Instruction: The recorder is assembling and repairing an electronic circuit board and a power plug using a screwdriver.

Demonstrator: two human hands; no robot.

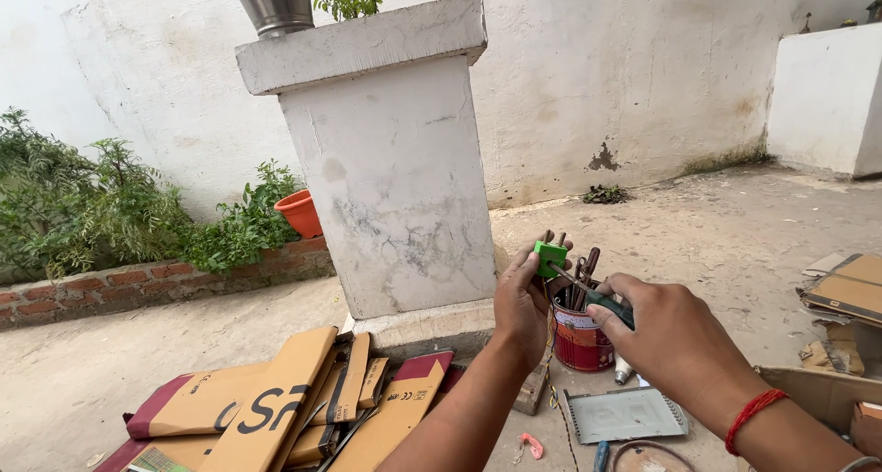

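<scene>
My left hand [521,299] holds up a small green plug-like part [550,255] with metal pins at its top. In my right hand [666,336] is a screwdriver with a dark green handle [612,307], its thin shaft angled up-left so the tip meets the green part. A red thread band circles my right wrist. Both hands hover just above a red tin can [581,339] that stands on the ground and is stuffed with several tools.
A white concrete pillar [395,178] rises right behind the hands. Flattened cardboard boxes [276,403] lie at the lower left, more cardboard [850,288] at the right. A grey metal plate [625,414] lies under my right hand. A brick planter edge, plants and an orange pot [301,213] sit left.
</scene>
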